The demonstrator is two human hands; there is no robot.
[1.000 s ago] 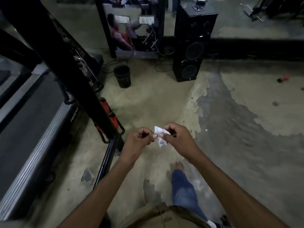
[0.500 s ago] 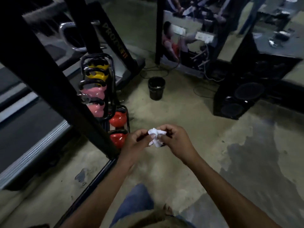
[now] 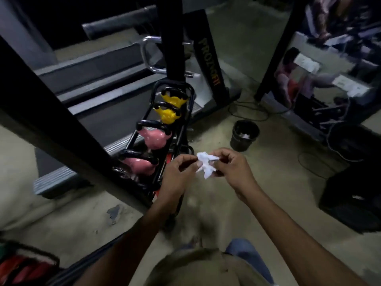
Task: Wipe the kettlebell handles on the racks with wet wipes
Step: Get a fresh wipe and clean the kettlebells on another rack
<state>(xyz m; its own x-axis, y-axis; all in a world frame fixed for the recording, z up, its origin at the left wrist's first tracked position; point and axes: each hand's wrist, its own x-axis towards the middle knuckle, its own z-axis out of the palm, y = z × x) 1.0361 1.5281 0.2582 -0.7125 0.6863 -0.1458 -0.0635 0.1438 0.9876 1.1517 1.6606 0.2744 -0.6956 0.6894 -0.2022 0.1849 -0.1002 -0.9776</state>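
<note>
A crumpled white wet wipe (image 3: 206,164) is held between both hands at mid-frame. My left hand (image 3: 177,172) pinches its left edge and my right hand (image 3: 231,167) pinches its right side. Just left of my hands stands a black kettlebell rack (image 3: 186,112). It holds two yellow kettlebells (image 3: 172,108) at the top and two pink kettlebells (image 3: 155,137) below, all with black handles. A bit of a red kettlebell shows behind my left wrist. My hands are above and to the right of the lower pink one, touching no kettlebell.
A thick black slanted beam (image 3: 51,112) crosses the left foreground. Treadmills (image 3: 103,83) lie behind the rack. A black bin (image 3: 244,135) with scraps stands on the concrete floor to the right, with cables and a black speaker box (image 3: 352,199) further right.
The view has swung left and closer to the rack, so the yellow and pink kettlebells now sit just beside my hands. Both hands keep pinching the wipe, which looks more spread out.
</note>
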